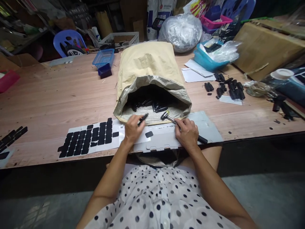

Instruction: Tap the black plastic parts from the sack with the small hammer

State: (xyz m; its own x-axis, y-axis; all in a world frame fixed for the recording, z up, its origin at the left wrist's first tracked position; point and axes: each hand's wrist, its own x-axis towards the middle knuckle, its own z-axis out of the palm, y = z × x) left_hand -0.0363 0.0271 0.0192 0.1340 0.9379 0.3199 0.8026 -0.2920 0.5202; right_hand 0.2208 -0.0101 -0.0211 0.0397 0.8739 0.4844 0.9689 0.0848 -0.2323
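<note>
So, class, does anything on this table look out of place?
Yes, mildly: one black square lies alone in front of the open sack, apart from the grouped black squares farther left.

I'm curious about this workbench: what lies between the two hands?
In the head view, one black rounded-corner patch, with the hammer head farther from the person.

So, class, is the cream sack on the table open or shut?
Open: the cream sack has its mouth gaping, and black pieces show inside.
</note>
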